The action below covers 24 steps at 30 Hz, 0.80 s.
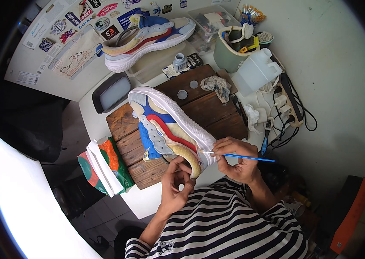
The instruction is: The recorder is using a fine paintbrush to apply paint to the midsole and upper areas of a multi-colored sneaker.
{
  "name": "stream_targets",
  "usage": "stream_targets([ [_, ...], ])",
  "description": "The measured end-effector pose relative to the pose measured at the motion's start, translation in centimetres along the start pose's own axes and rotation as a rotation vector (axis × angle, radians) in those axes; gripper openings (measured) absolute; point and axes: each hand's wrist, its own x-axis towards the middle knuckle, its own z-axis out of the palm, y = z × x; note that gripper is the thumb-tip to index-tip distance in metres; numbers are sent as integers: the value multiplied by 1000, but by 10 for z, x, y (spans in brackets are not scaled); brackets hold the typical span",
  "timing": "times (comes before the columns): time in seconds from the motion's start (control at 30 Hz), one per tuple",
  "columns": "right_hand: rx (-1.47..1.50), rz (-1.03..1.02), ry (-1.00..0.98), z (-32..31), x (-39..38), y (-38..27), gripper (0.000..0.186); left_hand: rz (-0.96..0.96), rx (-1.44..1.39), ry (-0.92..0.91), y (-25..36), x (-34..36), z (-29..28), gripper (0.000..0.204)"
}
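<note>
A multicoloured sneaker (171, 129) with a white sole lies tilted on its side over a dark wooden board (126, 146), its toe pointing away from me. My left hand (176, 181) grips the yellowish heel collar, with some fingers inside the shoe opening. In my right hand (237, 159) is a thin blue paintbrush (251, 158), pinched near its metal end. The bristles meet the shoe's side close to the heel, beside the red stripe. Its matching sneaker (148, 41) rests on a clear plastic box (148, 64) at the back.
On the board lie two small round lids (182, 94) and a crumpled stained cloth (217, 88). Behind stands a small open jar (180, 62). A translucent jug (258, 71), a green bucket (230, 54) and a power strip with cables (292, 103) crowd the right. A tissue pack (107, 166) lies left.
</note>
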Motion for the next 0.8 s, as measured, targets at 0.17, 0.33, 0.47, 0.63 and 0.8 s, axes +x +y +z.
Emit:
stream_targets([
  [0.17,-48,-33,-2,3,-4,0,14,3,4,-4,2,0,1,64],
  [0.33,-5,-10,11,2,-14,-4,15,3,20,-4,2,0,1,64],
  [0.47,-39,49,151,11,-18,-10,16,-5,11,-1,3,0,2,64],
  [0.63,-111,-11,169,19,-16,-14,17,8,37,3,1,0,1,65],
  [0.8,-183,-61,156,21,-16,-12,14,-1,28,15,1,-2,3,66],
])
